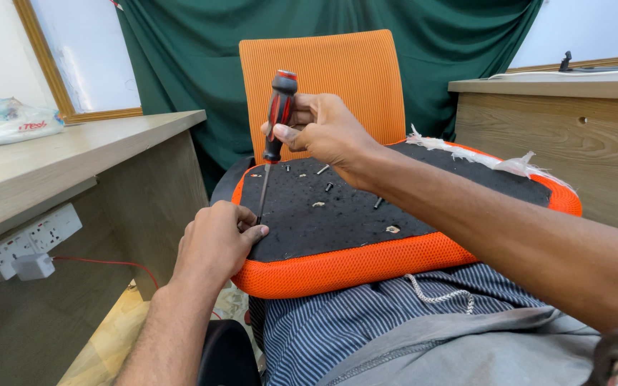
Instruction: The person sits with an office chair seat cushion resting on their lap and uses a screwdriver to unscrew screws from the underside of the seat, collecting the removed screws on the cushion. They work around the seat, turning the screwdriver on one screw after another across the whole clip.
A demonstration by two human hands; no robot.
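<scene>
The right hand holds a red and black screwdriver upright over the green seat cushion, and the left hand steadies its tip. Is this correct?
Not quite: the head view shows the seat cushion is orange, not green. The right hand holds the screwdriver upright, and the left hand steadies its tip.

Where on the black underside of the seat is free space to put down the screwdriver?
Free: the black panel right of the right forearm, toward the torn white lining. Crowded: the middle, with loose screws, and the front-left corner, where the left hand meets the screwdriver.
</scene>
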